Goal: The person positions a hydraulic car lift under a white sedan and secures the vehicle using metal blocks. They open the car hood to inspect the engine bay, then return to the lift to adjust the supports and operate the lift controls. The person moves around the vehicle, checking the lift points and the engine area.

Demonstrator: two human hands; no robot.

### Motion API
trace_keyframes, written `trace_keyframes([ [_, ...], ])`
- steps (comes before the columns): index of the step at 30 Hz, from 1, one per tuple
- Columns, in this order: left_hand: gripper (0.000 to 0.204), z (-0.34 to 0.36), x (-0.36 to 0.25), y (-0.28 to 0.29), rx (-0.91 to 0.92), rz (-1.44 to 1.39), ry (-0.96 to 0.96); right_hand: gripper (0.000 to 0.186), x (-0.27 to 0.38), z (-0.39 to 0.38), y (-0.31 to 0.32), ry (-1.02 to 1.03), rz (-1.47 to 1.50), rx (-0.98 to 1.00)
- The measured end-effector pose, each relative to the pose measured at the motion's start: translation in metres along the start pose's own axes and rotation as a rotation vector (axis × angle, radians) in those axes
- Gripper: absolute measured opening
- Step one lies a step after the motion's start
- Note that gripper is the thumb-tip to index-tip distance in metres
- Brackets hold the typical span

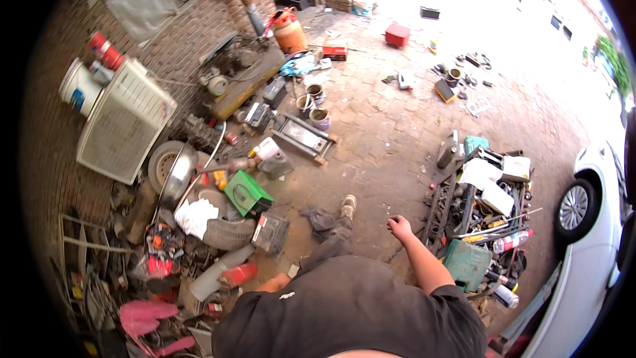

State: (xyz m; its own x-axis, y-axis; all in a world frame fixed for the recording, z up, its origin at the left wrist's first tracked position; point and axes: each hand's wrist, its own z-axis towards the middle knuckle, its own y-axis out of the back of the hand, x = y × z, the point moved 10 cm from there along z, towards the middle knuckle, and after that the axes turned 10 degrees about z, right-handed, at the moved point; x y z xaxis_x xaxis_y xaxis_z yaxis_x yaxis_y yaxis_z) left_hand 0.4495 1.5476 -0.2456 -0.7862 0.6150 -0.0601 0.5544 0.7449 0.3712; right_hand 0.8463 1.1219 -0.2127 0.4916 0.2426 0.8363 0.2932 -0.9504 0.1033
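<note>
My right hand [397, 225] hangs over the brick floor right of my shoe [348, 206], its fingers loosely curled in, with nothing visible in them. Closest to it on the right is a pile of tools and parts [487, 189]. On the left, my left arm [274, 283] shows just past my dark shirt [344, 305]. My left fingers are too small and too covered to make out. A small pale flat piece [293, 270] appears beside them; I cannot tell whether it is held. A boxed battery [271, 234] stands ahead of that hand, and a red cylinder [238, 274] lies left of it.
Tyres [228, 233], a green metal case [248, 193] and scrap crowd the left side. Farther ahead are a floor jack [303, 136], an air compressor [248, 79] and an orange gas cylinder [288, 31]. A silver car [583, 258] stands at the right, beyond a green toolbox [467, 264].
</note>
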Motion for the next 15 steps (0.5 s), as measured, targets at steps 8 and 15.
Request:
trace_keyframes([
  [8,0.047,0.105,-0.333,0.273,-0.208,0.122,-0.287,0.016,-0.098,-0.002,0.12,-0.498,0.029,-0.279],
  [15,0.039,0.179,-0.619,0.514,-0.543,-0.03,-0.5,0.021,-0.137,-0.011,0.142,-0.727,0.512,-0.554],
])
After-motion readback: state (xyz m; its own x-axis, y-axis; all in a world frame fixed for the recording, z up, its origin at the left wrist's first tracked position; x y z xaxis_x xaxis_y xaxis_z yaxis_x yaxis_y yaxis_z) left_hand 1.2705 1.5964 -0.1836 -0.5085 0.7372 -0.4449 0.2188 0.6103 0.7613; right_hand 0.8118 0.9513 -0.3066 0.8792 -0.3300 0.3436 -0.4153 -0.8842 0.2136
